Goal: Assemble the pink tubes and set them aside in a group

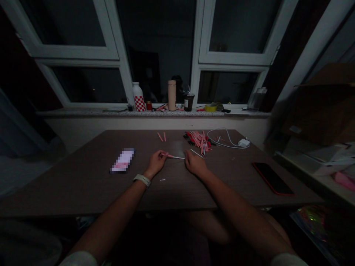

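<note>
Head view — left hand (156, 163) pinches 1 pink stick (175, 156), right hand (195, 164) just beside.

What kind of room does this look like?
Probably a room in a home, perhaps a study: a brown table beneath a white-framed window, whose stone sill holds a checkered bottle and a tan flask.

White-framed windows (74, 52), black night panes (77, 22), speckled stone sill (138, 113) across the far side, cream wall (155, 125) beneath, dark wood table (83, 192) in the dim room, brown cardboard box (318, 111) at right, above a low shelf (302, 162)
</note>
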`<state>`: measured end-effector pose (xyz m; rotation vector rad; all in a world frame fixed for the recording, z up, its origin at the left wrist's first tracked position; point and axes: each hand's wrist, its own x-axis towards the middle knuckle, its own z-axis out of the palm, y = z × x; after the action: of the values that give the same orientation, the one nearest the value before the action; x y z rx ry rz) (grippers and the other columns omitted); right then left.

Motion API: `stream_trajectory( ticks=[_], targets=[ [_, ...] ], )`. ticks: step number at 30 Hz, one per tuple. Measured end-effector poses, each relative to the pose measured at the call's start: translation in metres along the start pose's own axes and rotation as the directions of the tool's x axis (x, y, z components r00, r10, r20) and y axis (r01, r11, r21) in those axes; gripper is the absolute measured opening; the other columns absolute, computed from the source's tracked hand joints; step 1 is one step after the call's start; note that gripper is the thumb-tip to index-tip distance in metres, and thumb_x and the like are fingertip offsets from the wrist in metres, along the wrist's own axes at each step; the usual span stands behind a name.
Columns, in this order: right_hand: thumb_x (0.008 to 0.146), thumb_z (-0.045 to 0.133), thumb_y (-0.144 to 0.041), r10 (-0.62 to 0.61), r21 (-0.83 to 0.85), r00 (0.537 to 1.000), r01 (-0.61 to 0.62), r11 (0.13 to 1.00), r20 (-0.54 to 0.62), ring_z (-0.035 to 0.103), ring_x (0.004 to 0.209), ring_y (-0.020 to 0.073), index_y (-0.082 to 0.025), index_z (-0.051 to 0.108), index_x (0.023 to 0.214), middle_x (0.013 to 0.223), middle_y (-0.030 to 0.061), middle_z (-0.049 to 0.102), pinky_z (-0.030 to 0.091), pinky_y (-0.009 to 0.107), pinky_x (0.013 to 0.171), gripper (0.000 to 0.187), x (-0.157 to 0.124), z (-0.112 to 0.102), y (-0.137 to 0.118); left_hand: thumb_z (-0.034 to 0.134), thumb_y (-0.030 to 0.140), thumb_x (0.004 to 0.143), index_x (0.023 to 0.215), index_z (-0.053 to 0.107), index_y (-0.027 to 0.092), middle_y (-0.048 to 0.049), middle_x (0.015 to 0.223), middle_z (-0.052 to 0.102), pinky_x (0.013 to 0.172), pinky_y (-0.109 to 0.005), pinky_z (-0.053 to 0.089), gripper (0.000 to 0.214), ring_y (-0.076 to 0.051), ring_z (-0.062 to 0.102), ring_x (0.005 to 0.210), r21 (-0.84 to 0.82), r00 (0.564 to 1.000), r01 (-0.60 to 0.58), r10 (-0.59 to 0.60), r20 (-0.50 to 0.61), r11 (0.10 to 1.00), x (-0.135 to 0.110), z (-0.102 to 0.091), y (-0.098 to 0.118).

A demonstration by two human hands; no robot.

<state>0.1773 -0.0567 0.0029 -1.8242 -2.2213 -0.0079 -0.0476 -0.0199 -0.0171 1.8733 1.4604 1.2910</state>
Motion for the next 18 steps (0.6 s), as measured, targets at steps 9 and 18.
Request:
stream_trajectory(
  ticks=[9, 18],
  targets=[
    [0.106, 0.023, -0.038, -0.110, -0.068, 0.993, 0.113, 0.991, 0.040, 0.071, 0.103, 0.0241, -0.029, 0.064, 0.130, 0.114, 0.0107, 0.074, 0.051, 0.033, 0.086, 0.049, -0.0019, -0.0027, -0.0032, 0.059, 0.054, 0.082, 0.082, 0.067, 0.018, -0.0051, 0.072, 0.071, 0.061, -0.027, 0.042, 0.037, -0.019, 0.061, 0.069, 0.007, 0.999, 0.049, -0.050, 0.013, 0.999, 0.0022, -0.0006, -0.0013],
    [0.105, 0.026, -0.038, -0.087, -0.057, 0.996, 0.088, 0.994, 0.027, 0.071, 0.101, 0.0245, -0.029, 0.069, 0.127, 0.110, 0.0124, 0.075, 0.052, 0.032, 0.085, 0.049, -0.0026, -0.0041, -0.0035, 0.054, 0.051, 0.086, 0.079, 0.068, 0.019, -0.0074, 0.078, 0.076, 0.067, -0.030, 0.045, 0.035, -0.021, 0.063, 0.071, 0.003, 0.999, 0.047, -0.047, 0.016, 0.999, 0.0045, -0.0097, -0.0028]
  ],
)
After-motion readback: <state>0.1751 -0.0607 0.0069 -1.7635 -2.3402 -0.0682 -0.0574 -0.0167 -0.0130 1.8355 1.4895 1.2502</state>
